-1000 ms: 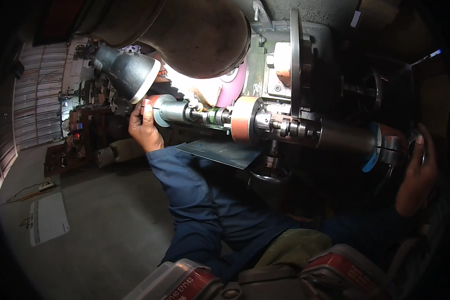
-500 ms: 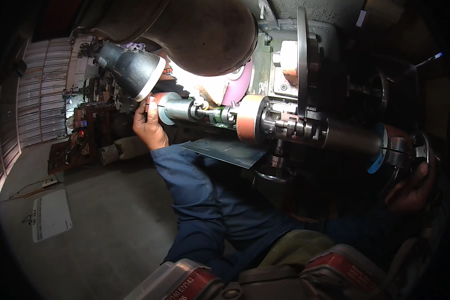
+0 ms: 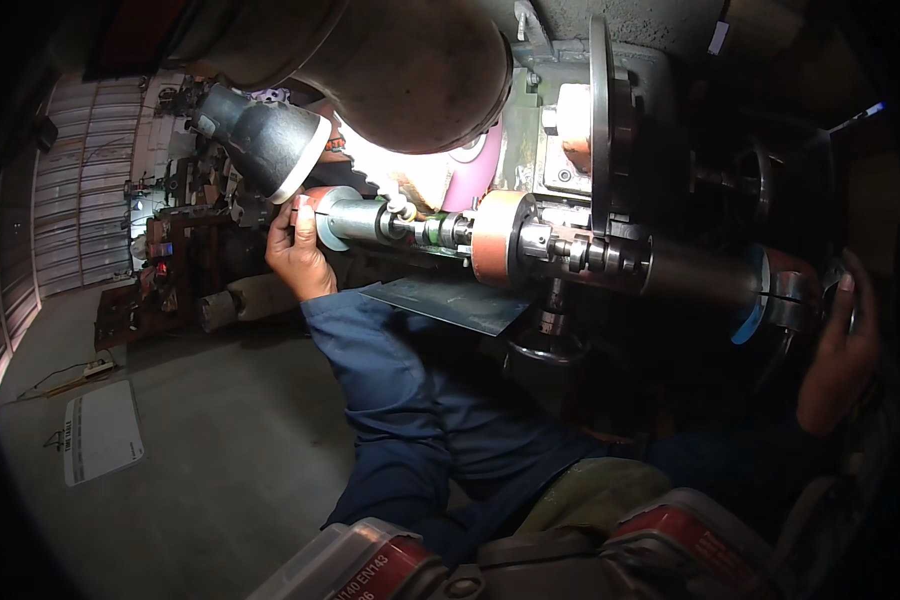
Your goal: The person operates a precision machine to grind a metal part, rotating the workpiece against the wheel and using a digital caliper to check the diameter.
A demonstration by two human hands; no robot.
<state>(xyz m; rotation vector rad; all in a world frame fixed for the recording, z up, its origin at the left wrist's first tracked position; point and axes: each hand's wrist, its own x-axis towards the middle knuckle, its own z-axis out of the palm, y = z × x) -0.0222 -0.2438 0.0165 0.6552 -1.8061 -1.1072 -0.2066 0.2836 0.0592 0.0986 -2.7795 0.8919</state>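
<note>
Here's the stepped metal shaft (image 3: 578,252), lined up between the left cylinder (image 3: 358,218) and right cylinder (image 3: 698,272): mounting looks done, while how much work is left doesn't show. It lies between your hands, touching neither! Your left hand (image 3: 300,258) pinches the left cylinder's red end; your right hand (image 3: 840,350) is at the metal handwheel (image 3: 832,278), too dim to tell if it's gripping. Beyond the shaft, a pink disc (image 3: 475,175); above your left hand, the lamp (image 3: 262,142).

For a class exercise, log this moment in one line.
left hand: on orange collar | right hand: at metal handwheel | black lamp: beside orange collar
</note>
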